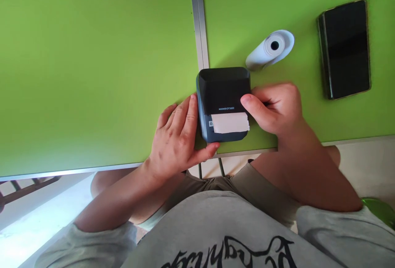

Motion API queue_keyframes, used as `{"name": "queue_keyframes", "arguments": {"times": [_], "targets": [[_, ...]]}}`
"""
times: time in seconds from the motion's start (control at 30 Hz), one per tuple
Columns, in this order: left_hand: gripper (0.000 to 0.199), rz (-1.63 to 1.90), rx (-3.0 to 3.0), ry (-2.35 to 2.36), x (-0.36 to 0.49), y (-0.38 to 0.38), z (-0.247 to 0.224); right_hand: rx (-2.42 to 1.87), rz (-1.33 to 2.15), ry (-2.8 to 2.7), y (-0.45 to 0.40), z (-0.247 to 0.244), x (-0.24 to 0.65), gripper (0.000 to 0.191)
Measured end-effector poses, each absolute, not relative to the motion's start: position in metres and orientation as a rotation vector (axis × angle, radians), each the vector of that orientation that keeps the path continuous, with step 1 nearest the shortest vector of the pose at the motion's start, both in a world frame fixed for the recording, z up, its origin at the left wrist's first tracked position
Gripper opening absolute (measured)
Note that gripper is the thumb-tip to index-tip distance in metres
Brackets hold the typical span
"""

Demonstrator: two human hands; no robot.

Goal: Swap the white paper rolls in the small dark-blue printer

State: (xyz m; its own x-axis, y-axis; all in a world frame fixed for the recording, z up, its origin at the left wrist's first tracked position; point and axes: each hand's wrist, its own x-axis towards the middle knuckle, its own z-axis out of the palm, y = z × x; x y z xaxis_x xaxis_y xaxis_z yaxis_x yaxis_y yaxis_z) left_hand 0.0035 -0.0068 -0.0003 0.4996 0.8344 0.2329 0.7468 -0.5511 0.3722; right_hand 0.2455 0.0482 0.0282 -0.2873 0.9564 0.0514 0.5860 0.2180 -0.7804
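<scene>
A small dark label printer [224,91] marked NIIMBOT sits near the table's front edge, over the metal seam. From its front slot a strip of pale paper [231,122] sticks out, with a torn-looking right end. My left hand [175,140] holds the printer at its left side, the fingers along that side and the thumb at the front edge. On the other side, my right hand [274,107] is closed at the printer's right edge, thumb tip on the lid and fingers curled. What lies under those fingers is hidden.
A white paper roll [261,55] with a loose outer flap lies just beyond my right hand. Farther right is a black phone [348,50] in a case. The green table [92,54] has a metal seam [200,21] and a metal front edge.
</scene>
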Motion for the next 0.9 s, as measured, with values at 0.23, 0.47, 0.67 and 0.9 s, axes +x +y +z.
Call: {"name": "queue_keyframes", "arguments": {"times": [0.23,0.47,0.67,0.9], "targets": [[0.088,0.755,2.112,1.298,-0.002,-0.002,0.003,-1.412,0.888,-1.956,0.048,0.026,0.246,0.064],[0.037,1.108,1.458,1.171,-0.01,0.007,0.006,-1.43,0.9,-1.946,0.047,0.028,0.246,0.062],[0.035,1.09,1.489,1.236,-0.009,0.005,0.006,-1.407,0.893,-1.952,0.048,0.028,0.246,0.063],[0.036,1.061,1.46,1.3,-0.007,0.004,0.008,-1.44,0.898,-1.951,0.048,0.028,0.246,0.063]]}}
